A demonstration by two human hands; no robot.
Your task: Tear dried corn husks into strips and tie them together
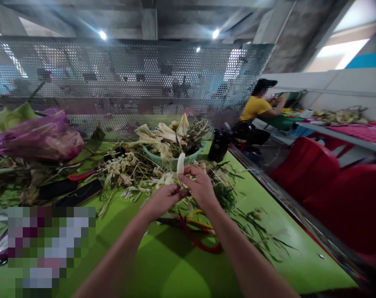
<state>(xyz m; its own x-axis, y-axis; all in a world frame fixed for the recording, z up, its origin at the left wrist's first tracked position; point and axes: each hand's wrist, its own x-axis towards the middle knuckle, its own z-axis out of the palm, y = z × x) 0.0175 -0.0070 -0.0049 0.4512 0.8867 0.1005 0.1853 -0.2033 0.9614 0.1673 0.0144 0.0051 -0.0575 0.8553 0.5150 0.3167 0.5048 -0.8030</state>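
A smooth white, slightly curved piece [180,164], bud-like in shape, stands upright over the green table. My right hand [197,181] pinches it near its lower part with thumb and forefinger. Just below, my left hand [169,198] has its fingers closed close to the lower end of the piece; what lies between them is hidden. Under my wrists lie red-handled scissors [190,236] and a yellow-handled tool [198,221]. Behind my hands is a pale green basket [150,156] heaped with dried husks and stalks [175,132].
Dried plant scraps [122,169] spread over the green table [156,265]. To the left are a purple plastic bag [41,136], a dark phone-like slab [82,193] and a red-edged cutter [82,175]. A black jar [219,145] stands behind right. A person in yellow [255,106] sits beyond red chairs [312,161].
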